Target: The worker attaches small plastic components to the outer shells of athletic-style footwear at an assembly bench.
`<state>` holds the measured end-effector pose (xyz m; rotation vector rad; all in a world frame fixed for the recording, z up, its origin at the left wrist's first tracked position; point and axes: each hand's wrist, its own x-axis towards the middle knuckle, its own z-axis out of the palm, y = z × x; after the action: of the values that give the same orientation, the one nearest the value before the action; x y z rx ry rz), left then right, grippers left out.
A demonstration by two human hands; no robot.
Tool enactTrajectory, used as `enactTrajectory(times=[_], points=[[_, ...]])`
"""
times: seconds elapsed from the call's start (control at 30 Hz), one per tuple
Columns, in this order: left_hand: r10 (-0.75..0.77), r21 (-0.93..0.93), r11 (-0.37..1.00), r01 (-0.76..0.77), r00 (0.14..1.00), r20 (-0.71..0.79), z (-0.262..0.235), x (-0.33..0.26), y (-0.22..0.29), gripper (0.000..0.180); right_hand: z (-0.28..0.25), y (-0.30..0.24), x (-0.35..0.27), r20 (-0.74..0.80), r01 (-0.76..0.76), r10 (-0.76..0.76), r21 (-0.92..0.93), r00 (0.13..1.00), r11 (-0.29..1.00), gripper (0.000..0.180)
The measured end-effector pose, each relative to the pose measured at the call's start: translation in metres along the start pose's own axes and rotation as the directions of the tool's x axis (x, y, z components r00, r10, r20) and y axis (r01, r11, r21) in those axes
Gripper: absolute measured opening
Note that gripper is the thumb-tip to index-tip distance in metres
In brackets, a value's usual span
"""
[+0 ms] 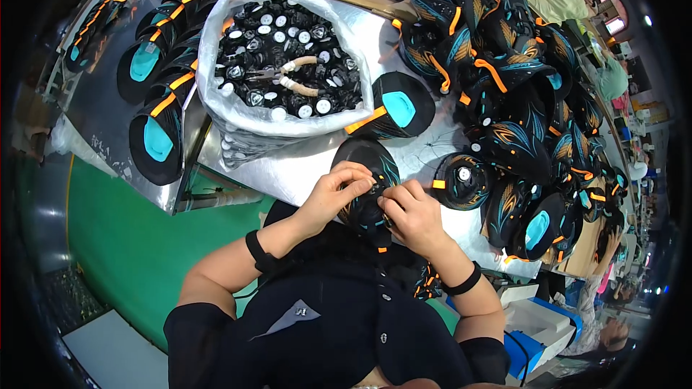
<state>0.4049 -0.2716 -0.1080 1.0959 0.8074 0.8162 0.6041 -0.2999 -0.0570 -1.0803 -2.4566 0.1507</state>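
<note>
Shoe sits between both hands, toe pointing away from me; left hand pinches its side, right hand clamps the near edge.

The shoe looks like soft, matt black cloth with teal print and orange trim, as do the piled shoes. The bag is thin, crinkled, translucent white plastic, glossy in folds, holding black and white plastic dials (pliers have pale rubbery grips). The table is dull, smooth sheet metal.
</note>
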Motion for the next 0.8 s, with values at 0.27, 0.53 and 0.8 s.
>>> enactTrajectory(times=[0.27, 0.53, 0.8], points=[[0.298, 0.48, 0.831, -0.283, 0.953, 0.046, 0.005, -0.003, 0.005, 0.014, 0.022, -0.012, -0.009, -0.2, -0.173, 0.167, -0.014, 0.965, 0.985, 0.029], [0.428, 0.807, 0.329, -0.49, 0.839, 0.335, 0.002, -0.005, 0.023, 0.036, 0.03, -0.008, -0.001, -0.314, -0.229, 0.244, 0.084, 0.917, 0.97, 0.043], [0.19, 0.776, 0.524, -0.351, 0.936, 0.296, 0.001, -0.019, 0.037, 0.063, 0.033, -0.007, 0.002, -0.349, -0.178, 0.311, 0.363, 0.884, 0.915, 0.032]])
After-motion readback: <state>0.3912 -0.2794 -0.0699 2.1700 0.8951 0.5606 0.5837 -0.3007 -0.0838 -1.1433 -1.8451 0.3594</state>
